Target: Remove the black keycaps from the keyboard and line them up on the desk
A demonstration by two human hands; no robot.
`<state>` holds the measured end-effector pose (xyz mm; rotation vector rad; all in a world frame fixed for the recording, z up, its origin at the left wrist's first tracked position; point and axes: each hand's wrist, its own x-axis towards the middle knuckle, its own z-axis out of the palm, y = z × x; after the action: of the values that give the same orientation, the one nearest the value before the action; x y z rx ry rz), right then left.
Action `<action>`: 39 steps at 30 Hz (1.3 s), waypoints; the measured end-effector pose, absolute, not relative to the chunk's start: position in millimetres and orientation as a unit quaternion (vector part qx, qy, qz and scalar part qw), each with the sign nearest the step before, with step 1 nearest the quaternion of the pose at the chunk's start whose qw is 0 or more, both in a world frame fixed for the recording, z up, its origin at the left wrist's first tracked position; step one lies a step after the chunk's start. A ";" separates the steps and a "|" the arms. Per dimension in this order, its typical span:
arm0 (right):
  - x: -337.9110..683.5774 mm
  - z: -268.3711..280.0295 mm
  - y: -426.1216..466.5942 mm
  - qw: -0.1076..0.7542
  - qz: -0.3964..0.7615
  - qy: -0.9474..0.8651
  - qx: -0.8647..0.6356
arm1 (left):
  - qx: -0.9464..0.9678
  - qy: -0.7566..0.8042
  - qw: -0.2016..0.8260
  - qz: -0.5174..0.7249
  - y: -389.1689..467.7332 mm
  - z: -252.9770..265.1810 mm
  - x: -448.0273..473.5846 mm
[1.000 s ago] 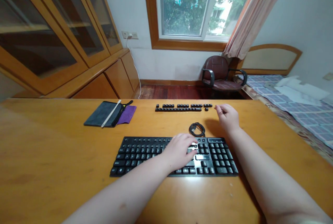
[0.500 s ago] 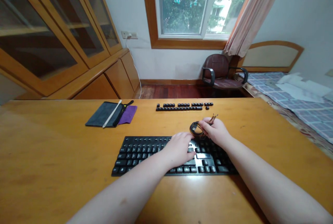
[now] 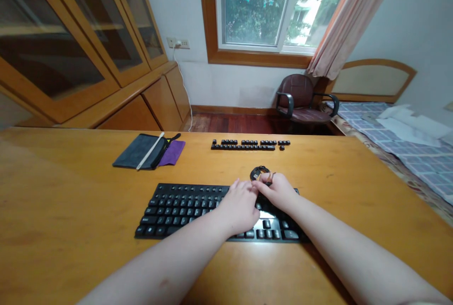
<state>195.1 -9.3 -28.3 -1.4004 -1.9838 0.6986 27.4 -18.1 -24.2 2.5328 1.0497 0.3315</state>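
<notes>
A black keyboard (image 3: 184, 206) lies on the wooden table, with keys removed from part of it. My left hand (image 3: 239, 206) rests palm down across its middle, fingers stretched over the keys and thumb apart. Right beside those fingertips, my right hand (image 3: 278, 191) is closed in a pinch over the keyboard's upper right part. In it is a small brownish wire keycap puller (image 3: 272, 177), mostly hidden by the fingers. Just behind the hands sits a coiled black cable (image 3: 255, 173). What the puller's lower end touches cannot be seen.
Rows of loose black keycaps (image 3: 244, 147) are lined up near the table's far edge. To the left lie a dark grey pouch (image 3: 132, 151), a white stick (image 3: 150, 151) across it and a purple cloth (image 3: 172, 153). Beyond the table stands a chair (image 3: 295, 92).
The keyboard has slid left along the table with the coiled cable. My right hand has moved left and lower, close against my left fingers, and the puller is now more hidden.
</notes>
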 end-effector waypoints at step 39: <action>202.6 -32.0 -1.2 0.537 0.460 -0.552 -0.443 | 0.779 0.434 0.347 0.290 -10.9 -23.2 29.2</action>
<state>202.6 -1.2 -32.0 -1.0536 -1.3136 1.0942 29.2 -10.9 -23.2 2.0212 1.1262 0.7531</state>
